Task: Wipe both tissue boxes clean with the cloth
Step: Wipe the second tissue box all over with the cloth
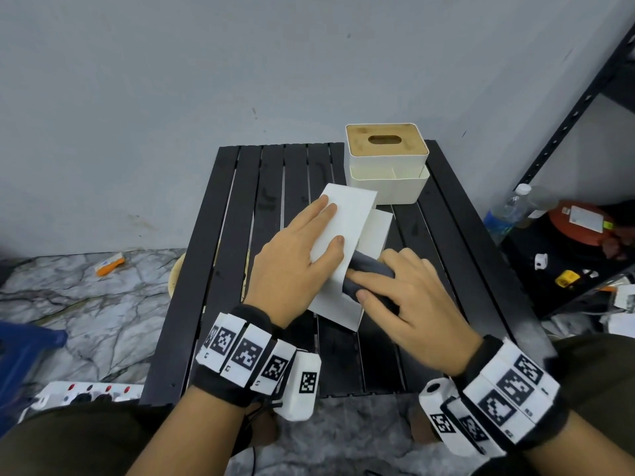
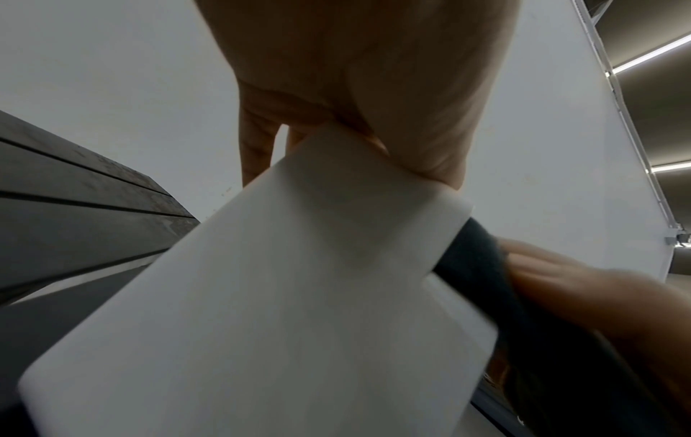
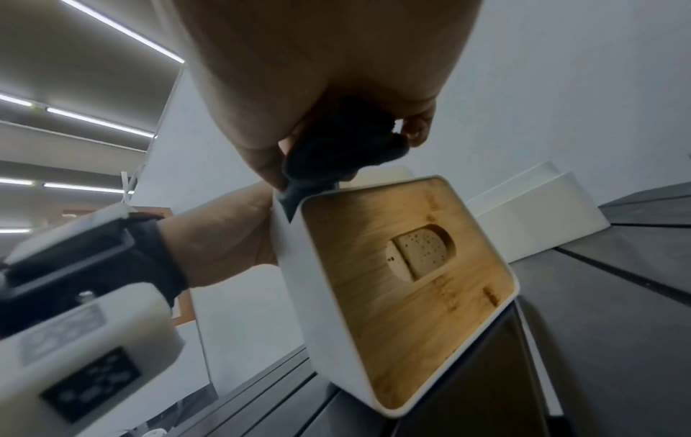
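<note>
On the black slatted tabletop (image 1: 220,269) a white tissue box (image 1: 343,228) lies tipped on its side, its wooden lid with the slot (image 3: 411,272) facing to the right. The left hand (image 1: 292,259) lies flat on the box's upturned white side, fingers straight and thumb along the near edge — it presses the box down. The right hand (image 1: 412,304) is just right of that box, fingers curled round a dark grey cloth (image 1: 369,269) and holding it bunched against the box's right edge. In the right wrist view the cloth (image 3: 344,147) is squeezed between thumb and fingers right at the box's rim. The second tissue box (image 1: 388,163) — white, with a wooden top and an oval slot — stands upright behind the tipped box, at the tabletop's far edge, near the grey wall (image 1: 171,80). It does not touch the tipped box. Both wrists wear black bands with square black-and-white markers (image 1: 240,352).
</note>
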